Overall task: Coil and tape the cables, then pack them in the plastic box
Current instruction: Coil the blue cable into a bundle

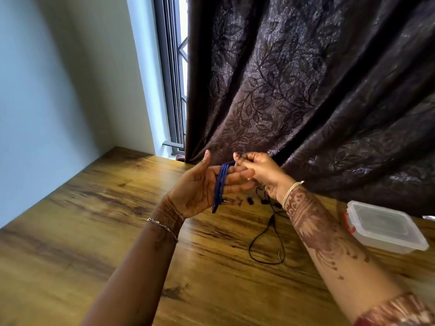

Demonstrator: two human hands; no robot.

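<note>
A blue cable (220, 187) is wound in several loops round the straight fingers of my left hand (200, 189), which is held palm up above the table. My right hand (256, 171) pinches the cable's upper end at the tips of those fingers. A thin black cable (270, 234) with small dark earpieces lies loose on the wooden table (94, 231) below my right wrist. The clear plastic box (383, 225) with a lid and a red clip stands at the right edge. No tape is in view.
A dark patterned curtain (306, 90) hangs along the table's far side, touching the box. A pale wall (47, 90) bounds the left, and a window frame (171, 90) shows beside the curtain.
</note>
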